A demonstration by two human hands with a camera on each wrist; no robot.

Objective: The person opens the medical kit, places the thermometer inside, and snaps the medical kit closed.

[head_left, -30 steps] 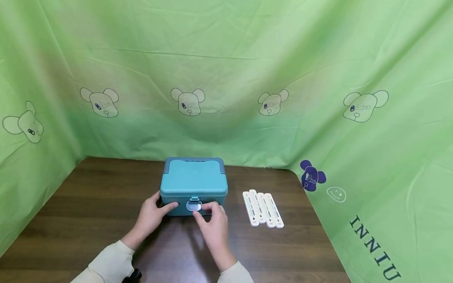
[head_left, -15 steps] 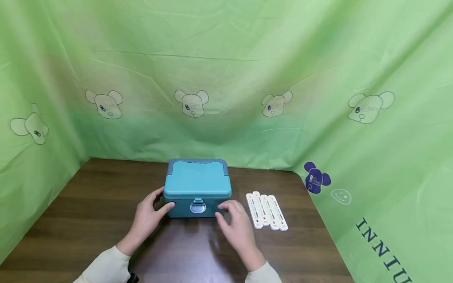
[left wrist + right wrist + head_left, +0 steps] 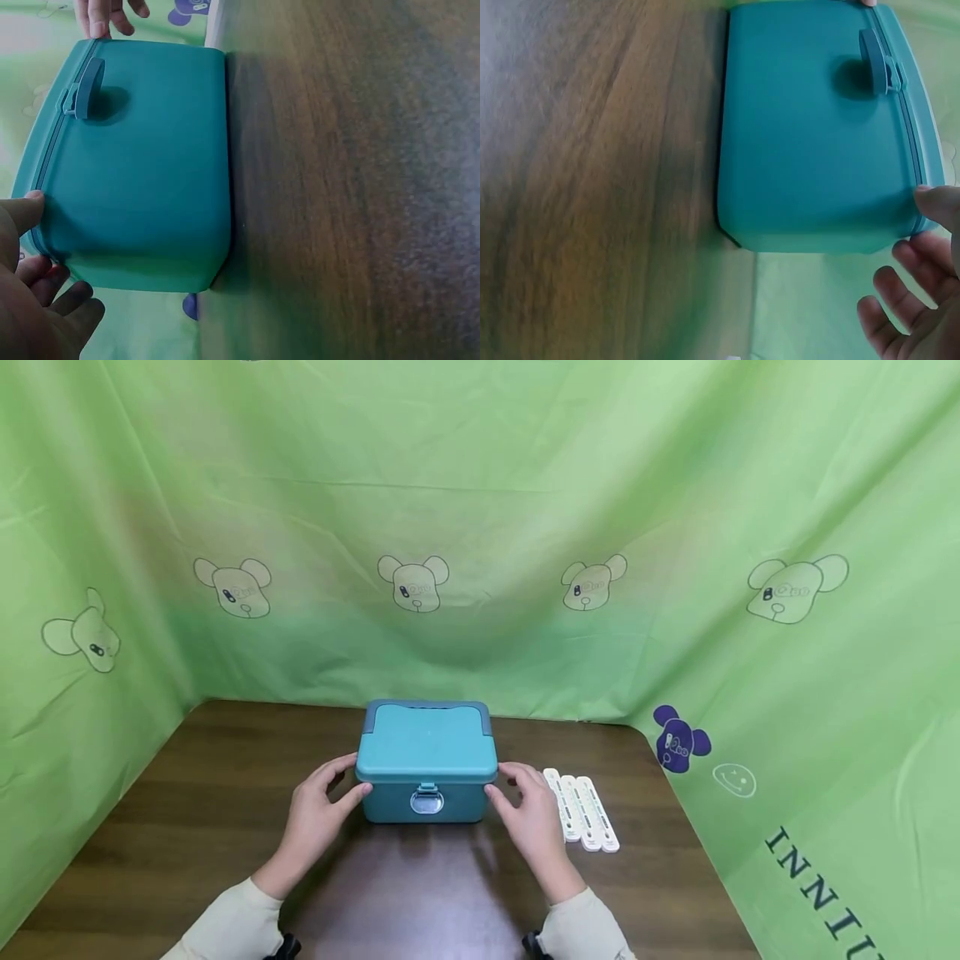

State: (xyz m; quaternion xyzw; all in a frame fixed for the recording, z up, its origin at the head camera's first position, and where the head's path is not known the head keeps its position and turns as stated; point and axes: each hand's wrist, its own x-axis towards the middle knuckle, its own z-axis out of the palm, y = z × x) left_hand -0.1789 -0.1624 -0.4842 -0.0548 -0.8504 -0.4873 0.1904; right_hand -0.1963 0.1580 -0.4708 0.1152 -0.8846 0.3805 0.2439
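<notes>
A teal lidded storage box (image 3: 427,747) stands on the table with its lid down. On its front, a latch (image 3: 427,801) with a clear-looking tab juts out from the wall, as both wrist views show. My left hand (image 3: 318,810) grips the left front corner at the lid's seam, thumb (image 3: 26,210) on the front and forefinger at the side. Mirroring it, my right hand (image 3: 531,814) holds the right front corner, its thumb (image 3: 936,204) at the seam and the other fingers (image 3: 900,296) spread beside the box.
Several slim white test-strip-like sticks (image 3: 588,814) lie side by side right of the box, partly hidden behind my right hand. A green printed curtain (image 3: 480,643) surrounds the brown wooden table (image 3: 247,768) at the back and sides.
My right hand has left the latch and moved right to the box's right front corner. My left hand stays at the left corner. The head view has shifted slightly.
</notes>
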